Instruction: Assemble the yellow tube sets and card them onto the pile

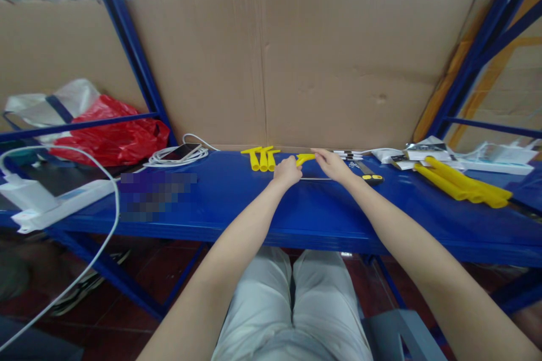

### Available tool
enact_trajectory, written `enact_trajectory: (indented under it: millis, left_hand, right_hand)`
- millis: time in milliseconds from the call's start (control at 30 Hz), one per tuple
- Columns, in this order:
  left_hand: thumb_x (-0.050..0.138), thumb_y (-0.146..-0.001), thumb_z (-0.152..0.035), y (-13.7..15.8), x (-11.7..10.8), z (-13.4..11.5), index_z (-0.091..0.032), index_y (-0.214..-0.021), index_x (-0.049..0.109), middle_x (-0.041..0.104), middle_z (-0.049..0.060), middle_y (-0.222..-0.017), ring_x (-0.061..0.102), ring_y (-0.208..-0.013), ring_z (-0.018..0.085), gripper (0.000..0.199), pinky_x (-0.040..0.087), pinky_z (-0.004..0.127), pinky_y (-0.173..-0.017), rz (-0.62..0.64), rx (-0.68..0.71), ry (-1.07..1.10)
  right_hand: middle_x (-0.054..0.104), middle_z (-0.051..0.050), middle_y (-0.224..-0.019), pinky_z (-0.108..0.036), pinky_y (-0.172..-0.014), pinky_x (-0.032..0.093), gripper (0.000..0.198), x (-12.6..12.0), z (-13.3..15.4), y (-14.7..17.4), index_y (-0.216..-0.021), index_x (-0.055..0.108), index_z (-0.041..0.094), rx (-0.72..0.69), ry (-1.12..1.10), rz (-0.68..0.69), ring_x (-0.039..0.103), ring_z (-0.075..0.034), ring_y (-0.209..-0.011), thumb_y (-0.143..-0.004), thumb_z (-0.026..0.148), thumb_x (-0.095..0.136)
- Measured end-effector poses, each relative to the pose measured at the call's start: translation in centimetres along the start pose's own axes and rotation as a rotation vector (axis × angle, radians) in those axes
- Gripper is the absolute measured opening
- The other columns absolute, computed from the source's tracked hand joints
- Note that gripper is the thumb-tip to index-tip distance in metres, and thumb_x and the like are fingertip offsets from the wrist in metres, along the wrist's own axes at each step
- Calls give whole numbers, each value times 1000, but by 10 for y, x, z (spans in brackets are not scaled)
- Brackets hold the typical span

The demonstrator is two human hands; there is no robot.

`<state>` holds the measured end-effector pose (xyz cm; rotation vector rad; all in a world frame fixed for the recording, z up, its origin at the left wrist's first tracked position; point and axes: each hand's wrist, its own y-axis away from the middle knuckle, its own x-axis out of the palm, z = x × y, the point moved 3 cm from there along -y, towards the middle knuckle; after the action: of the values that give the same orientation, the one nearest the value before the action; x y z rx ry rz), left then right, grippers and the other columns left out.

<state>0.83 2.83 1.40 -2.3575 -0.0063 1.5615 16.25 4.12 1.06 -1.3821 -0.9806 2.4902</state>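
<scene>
My left hand [288, 171] is closed around a short yellow plastic piece [305, 158], which looks like the T-shaped yellow tubes beside it. At the right end of that piece, the fingers of my right hand [332, 164] are pinched together. Just left of my left hand, three yellow T-shaped tubes [263, 161] stand in a row with their round open ends facing me. A thin metal rod [315, 179] lies below both hands. Partly behind my right forearm is a flat-bladed tool with a black and yellow handle [372, 179].
Several long yellow tubes [466, 187] lie at the right, before white packets [427, 150]. Coiled white cable [178, 159] and a phone are at the left, near a power strip [68, 203] and red bag [122, 132]. Cardboard [330, 67] walls off the blue bench [237, 208].
</scene>
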Motion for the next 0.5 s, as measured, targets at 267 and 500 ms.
enact_trajectory:
  millis: [267,500]
  left_hand:
    - [50,-88,-30,1,2,2,-15,-116,56,65,14,-116,60,-109,26,33,45,34,-89,-14,6,-32]
    - [53,-87,-31,-1,3,5,-14,-115,57,65,14,-114,60,-109,27,34,46,35,-89,-29,32,-55]
  right_hand:
    - [71,-8,-98,-29,-84,48,29,1,0,1,-103,70,14,84,-17,75,66,-17,-88,-84,14,47]
    - [72,-5,-88,-24,-74,49,28,5,0,3,-96,71,15,42,-139,160,65,-14,-77,-79,11,49]
